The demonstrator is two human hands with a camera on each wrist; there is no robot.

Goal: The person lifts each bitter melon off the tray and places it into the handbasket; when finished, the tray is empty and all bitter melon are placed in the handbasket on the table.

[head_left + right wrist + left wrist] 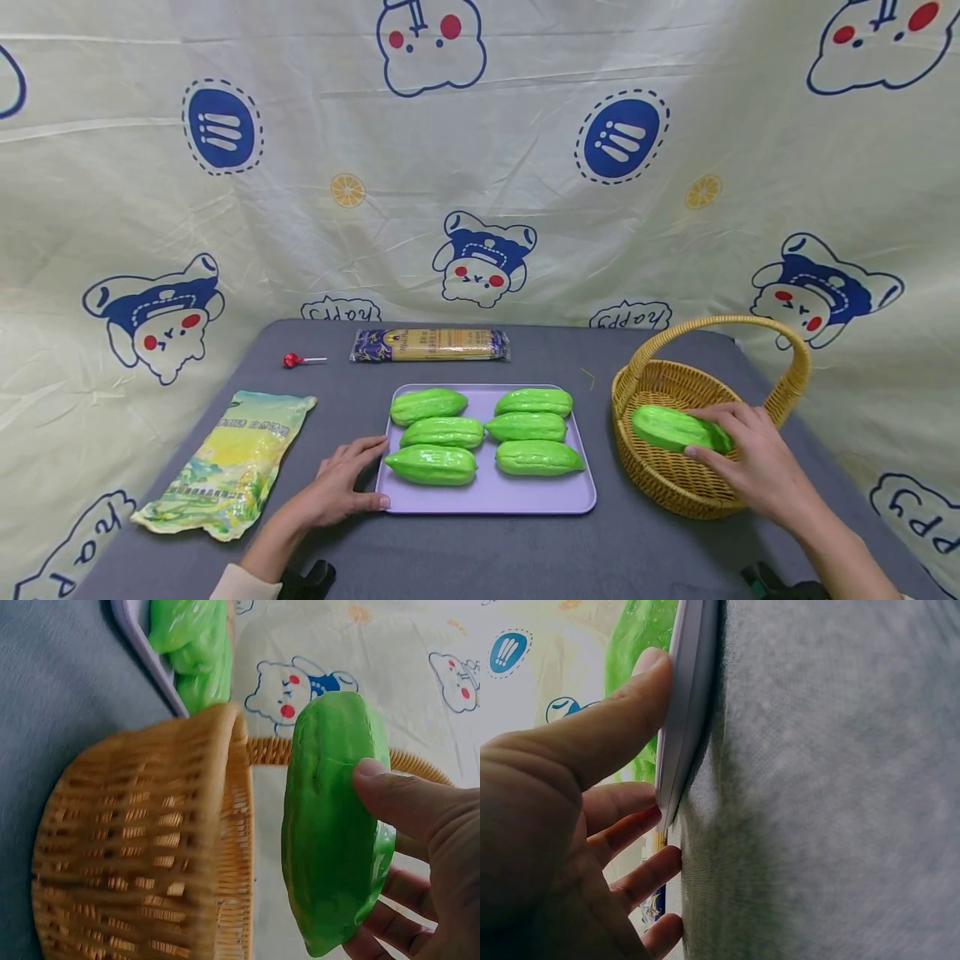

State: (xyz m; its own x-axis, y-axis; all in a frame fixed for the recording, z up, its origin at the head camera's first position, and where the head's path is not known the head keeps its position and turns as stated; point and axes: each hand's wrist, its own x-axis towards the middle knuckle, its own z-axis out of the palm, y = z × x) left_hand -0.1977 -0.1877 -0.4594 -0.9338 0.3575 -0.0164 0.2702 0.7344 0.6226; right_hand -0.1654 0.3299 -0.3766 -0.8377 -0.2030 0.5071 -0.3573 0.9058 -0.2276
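My right hand (757, 450) holds a glossy green ridged gourd (671, 429) between thumb and fingers. In the right wrist view, this gourd (334, 825) is gripped from the side, above the mouth of a woven wicker basket (135, 840). My left hand (337, 483) rests at the left side of a lilac tray (487, 500). The left thumb (626, 712) and index finger touch the tray's rim, while the other fingers spread out loosely over the grey cloth. Several similar gourds (442, 432) lie on the tray in two columns.
The wicker basket (637, 479) with its tall arched handle (720, 321) stands right of the tray. A yellow-green bag (232, 467) lies at the left. Behind the tray are a pack of noodles (431, 344) and a red lollipop (292, 360). A printed curtain (555, 250) hangs behind the table.
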